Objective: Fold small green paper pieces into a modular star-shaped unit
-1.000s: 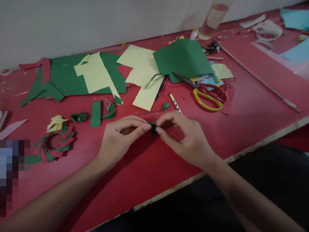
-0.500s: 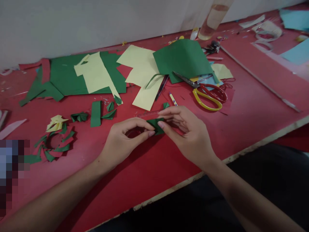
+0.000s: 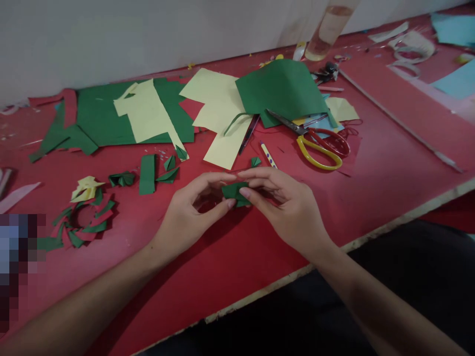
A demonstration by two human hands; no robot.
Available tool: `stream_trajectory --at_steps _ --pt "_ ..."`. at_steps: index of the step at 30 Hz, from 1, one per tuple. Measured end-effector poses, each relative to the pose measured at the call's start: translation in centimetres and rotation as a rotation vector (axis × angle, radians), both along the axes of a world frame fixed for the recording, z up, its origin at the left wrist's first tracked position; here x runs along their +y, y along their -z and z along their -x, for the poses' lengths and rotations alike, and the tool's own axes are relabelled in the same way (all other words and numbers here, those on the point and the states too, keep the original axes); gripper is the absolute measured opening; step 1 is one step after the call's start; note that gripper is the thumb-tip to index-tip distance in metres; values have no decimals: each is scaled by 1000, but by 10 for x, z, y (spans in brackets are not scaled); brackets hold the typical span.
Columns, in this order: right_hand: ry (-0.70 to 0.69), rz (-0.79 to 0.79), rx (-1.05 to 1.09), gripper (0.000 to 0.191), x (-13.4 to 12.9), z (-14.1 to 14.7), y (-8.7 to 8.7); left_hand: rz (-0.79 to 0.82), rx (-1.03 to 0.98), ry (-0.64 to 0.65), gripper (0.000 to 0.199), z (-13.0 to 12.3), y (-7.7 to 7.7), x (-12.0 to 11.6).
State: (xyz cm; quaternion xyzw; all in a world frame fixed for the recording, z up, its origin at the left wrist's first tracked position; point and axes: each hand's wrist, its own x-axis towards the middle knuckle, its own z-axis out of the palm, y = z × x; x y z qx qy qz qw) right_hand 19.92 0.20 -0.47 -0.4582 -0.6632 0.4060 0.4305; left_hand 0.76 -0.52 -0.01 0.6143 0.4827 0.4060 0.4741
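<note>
A small folded piece of green paper is held between my two hands above the red table. My left hand has its thumb at the lower left edge of the piece, with the fingers curved behind it. The thumb of my right hand presses on the piece's right side, its fingers bent behind. A small green folded paper and a white pen with purple dots lie just beyond the hands.
Scissors with red and yellow handles lie at the right. Green sheets and cream paper lie at the back. A red and green paper ring rests at the left, and a bottle stands against the wall.
My left index finger has lifted off the green piece and moved up toward my right fingertips. More of the piece's left side shows, and it is tilted differently.
</note>
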Motion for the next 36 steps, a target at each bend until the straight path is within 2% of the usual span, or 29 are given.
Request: stream_trajectory --at_steps 8,14,17,24,36 --pt "-39 2 7 20 0 1 0 39 8 -107 6 -1 -3 1" --pt "-45 -98 -67 17 1 0 -3 -4 18 -80 4 -1 -4 0" --pt "-46 -38 -9 19 0 0 -3 -44 17 -71 5 0 -4 -1" --pt "-43 117 100 7 -1 1 -4 -110 26 -79 10 1 -1 -6" --pt "-23 38 89 10 1 1 3 0 -14 -83 2 -2 -3 -2"
